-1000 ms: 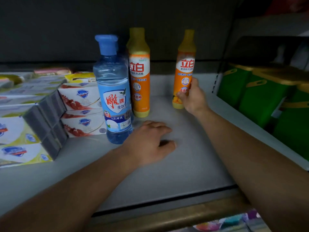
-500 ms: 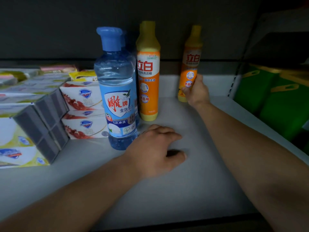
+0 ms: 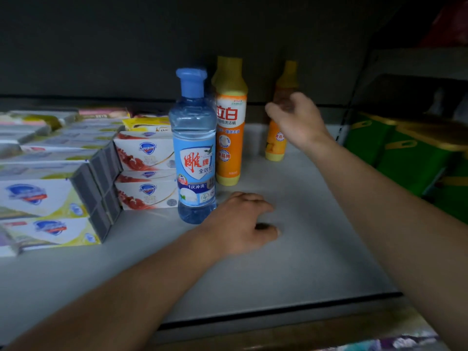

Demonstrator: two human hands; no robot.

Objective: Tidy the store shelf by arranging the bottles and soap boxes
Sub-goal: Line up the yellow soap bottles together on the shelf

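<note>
While the right hand [image 3: 297, 120] is hovering in front of the small orange bottle [image 3: 276, 140] at the back of the shelf [image 3: 291, 249], its grip is looking relaxed and fairly wide, fingers blurred, nothing held. Can't tell if a fingertip is touching the bottle; reads as just apart. Left hand [image 3: 240, 221] is resting on the shelf surface, fingers loosely curled, holding nothing, just beside the base of the blue bottle [image 3: 195, 153].

Layout now: blue bottle is standing upright at front, tall orange bottle [image 3: 229, 133] is standing right behind it, close or touching. Small orange bottle is standing upright, apart to the right, near the back wall. Soap boxes [image 3: 147, 171] are sitting stacked to the left of the blue bottle, more stacks further left.

Judgement: step in hand is placing the small orange bottle; it's looking set down, but off on its own.

Doing it well:
- Re-grip low on the body, not the cap; narrow bottle is tippy.
- Slide along the shelf instead of lifting; less chance of knocking the tall one.
- Bring it in line beside the tall orange bottle, label facing front.
- Left hand is sitting close enough to be steadying the blue bottle if anything bumps.
- Keep the forearm clear of the green containers [image 3: 410, 158] on the right.
</note>
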